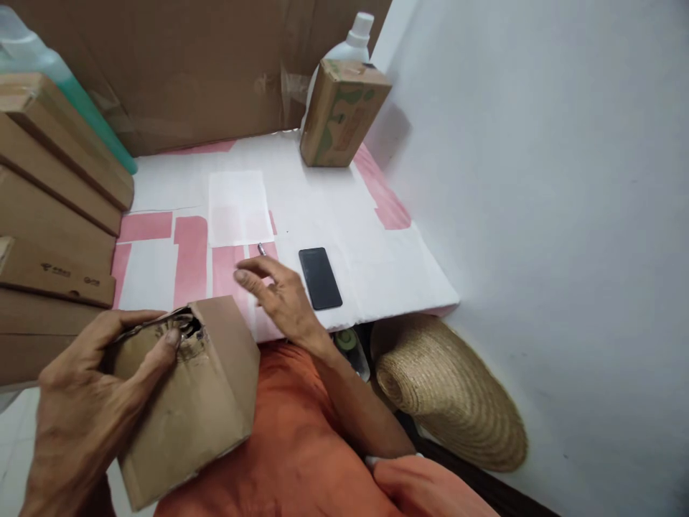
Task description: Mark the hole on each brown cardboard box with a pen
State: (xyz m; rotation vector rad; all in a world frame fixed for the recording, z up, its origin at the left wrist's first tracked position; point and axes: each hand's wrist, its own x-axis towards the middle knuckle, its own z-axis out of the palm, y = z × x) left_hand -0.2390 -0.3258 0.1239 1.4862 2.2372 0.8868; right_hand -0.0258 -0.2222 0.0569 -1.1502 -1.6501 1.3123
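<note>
My left hand (102, 388) grips a brown cardboard box (183, 416) by its upper edge, the thumb pressed on the near face beside a torn hole. The box is tilted and held in front of my orange clothing, at the table's near edge. Over the table my right hand (283, 298) is off the box, its fingers curved, thumb and forefinger apart, with nothing seen between them. Just beyond its fingers lies a pen (261, 249), partly hidden. A black phone (321, 278) rests to the right of that hand.
A white sheet (240, 208) lies on the pink-and-white table cover (301, 194). Cardboard boxes (54, 215) are stacked at left before a green-liquid bottle (86, 108). At the back stand a small carton (344, 115) and a white bottle (352, 43). A straw hat (452, 388) sits below, beside the wall.
</note>
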